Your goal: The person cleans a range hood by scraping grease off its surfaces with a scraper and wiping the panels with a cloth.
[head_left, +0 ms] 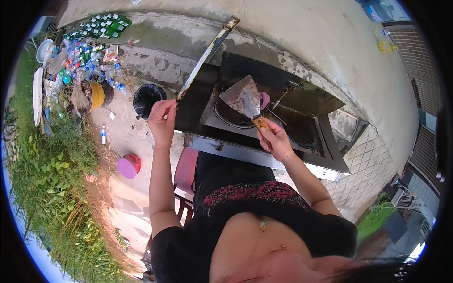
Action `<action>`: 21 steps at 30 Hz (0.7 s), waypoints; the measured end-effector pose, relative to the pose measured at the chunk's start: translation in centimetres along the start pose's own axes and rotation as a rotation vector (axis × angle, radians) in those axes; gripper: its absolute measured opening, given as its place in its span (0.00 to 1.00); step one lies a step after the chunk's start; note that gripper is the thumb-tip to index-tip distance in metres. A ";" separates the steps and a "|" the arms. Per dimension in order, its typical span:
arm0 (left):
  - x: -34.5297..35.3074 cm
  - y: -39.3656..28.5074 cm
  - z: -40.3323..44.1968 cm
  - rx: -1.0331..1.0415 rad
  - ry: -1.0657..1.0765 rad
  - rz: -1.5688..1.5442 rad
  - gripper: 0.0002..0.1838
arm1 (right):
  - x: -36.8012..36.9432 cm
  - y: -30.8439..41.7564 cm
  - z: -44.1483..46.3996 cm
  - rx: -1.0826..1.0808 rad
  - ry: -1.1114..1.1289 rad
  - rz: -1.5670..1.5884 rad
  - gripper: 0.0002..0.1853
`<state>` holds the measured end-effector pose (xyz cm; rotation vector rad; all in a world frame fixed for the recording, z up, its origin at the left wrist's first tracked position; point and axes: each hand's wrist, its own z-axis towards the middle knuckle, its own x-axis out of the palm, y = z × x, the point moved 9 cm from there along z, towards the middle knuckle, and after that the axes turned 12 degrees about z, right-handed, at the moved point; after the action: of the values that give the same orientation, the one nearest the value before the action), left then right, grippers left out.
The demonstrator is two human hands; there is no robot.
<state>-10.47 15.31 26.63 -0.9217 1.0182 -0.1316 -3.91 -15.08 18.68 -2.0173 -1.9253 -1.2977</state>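
My left hand pinches the lower end of a long, rusty, pale metal strip, which slants up to the right over the stove's left side. In my right hand is the wooden handle of a wide scraper; its stained, rusty blade points up and left above the burner. Below both hands lies a dirty black stove top with a round left burner and another burner at the right. Behind the scraper blade shows a pink thing, partly hidden.
A bin with a black liner stands left of the stove. Near it are a pink-lidded bucket, an upright bottle, and piled bottles. A red chair is at the stove's front. A concrete wall rises behind.
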 end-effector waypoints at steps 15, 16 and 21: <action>-4.3 29.5 9.0 -0.342 0.503 1.310 0.10 | -10.9 4.5 -13.1 -0.657 -0.785 0.120 0.14; -4.0 29.3 9.4 -0.313 0.472 1.263 0.10 | -11.0 3.9 -13.6 -0.650 -0.805 0.146 0.14; 1.2 25.0 11.2 -0.222 0.383 1.055 0.20 | -11.0 2.6 -15.4 -0.671 -0.860 0.148 0.16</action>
<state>-8.79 37.24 10.19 -0.4575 1.7841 0.7254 -8.07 -33.17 23.25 -3.4220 -1.5960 -1.2579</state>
